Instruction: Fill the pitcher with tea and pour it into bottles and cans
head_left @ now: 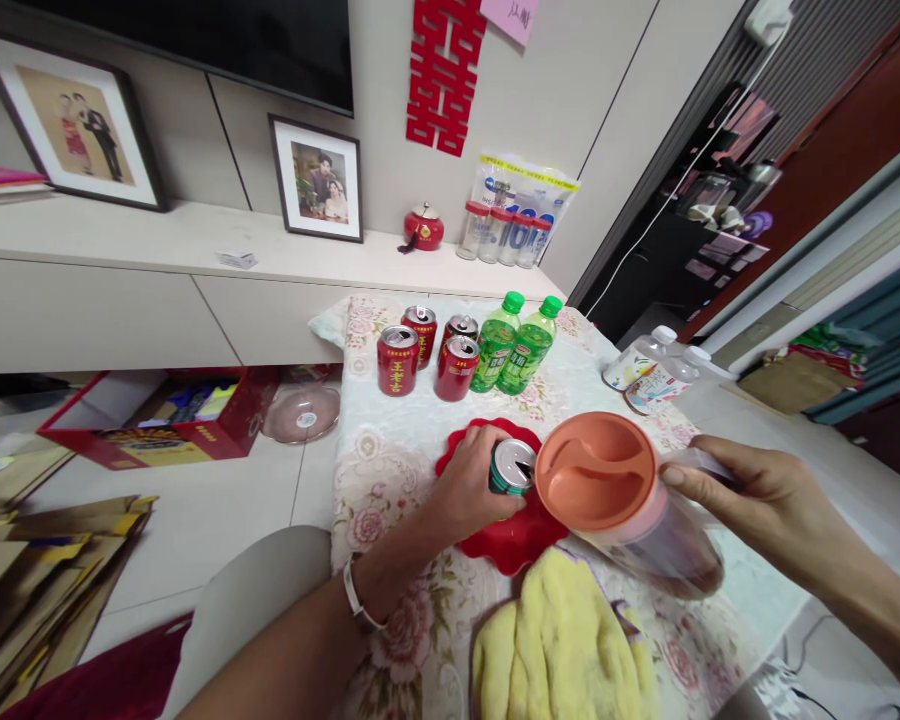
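Note:
My left hand (465,480) is wrapped round a green can (514,466) with an opened top, over a red scalloped plate (506,545). In my right hand (765,500) is the handle of a clear plastic pitcher (664,555) with an orange lid (596,470). The pitcher tilts toward the can, its lid's edge close to the can's opening; whether they touch, I cannot tell. Dark liquid seems to be inside the pitcher. A folded yellow towel (562,640) lies on the table just in front of the plate.
Several red cans (397,362) and two green-capped bottles (526,350) stand at the back of the cloth-covered table (390,465). Two clear bottles (661,385) are at the right edge. Behind, a white cabinet (217,260) holds picture frames and jars (501,235).

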A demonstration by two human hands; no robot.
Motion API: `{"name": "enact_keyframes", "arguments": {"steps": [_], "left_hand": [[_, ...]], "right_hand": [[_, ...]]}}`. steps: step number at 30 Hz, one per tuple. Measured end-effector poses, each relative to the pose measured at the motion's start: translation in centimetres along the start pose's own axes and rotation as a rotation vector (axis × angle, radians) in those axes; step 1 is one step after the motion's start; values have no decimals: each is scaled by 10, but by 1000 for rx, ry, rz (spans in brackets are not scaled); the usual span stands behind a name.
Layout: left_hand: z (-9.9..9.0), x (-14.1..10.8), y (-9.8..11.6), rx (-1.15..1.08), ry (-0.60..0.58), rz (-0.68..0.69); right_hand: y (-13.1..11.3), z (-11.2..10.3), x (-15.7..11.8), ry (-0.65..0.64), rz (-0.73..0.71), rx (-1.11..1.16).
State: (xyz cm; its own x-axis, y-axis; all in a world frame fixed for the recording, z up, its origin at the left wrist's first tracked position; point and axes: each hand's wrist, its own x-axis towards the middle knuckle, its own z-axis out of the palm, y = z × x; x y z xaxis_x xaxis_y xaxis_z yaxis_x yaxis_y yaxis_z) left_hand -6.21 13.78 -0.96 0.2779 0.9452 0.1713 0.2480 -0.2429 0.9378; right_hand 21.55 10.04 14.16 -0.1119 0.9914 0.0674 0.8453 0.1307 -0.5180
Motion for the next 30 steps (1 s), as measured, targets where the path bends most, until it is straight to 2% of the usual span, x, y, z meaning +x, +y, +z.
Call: {"name": "enact_keyframes", "arguments": {"steps": [30], "left_hand": [[1, 0, -1, -2, 19, 11]], "right_hand": [[1, 1, 1, 9, -29, -8]]}}
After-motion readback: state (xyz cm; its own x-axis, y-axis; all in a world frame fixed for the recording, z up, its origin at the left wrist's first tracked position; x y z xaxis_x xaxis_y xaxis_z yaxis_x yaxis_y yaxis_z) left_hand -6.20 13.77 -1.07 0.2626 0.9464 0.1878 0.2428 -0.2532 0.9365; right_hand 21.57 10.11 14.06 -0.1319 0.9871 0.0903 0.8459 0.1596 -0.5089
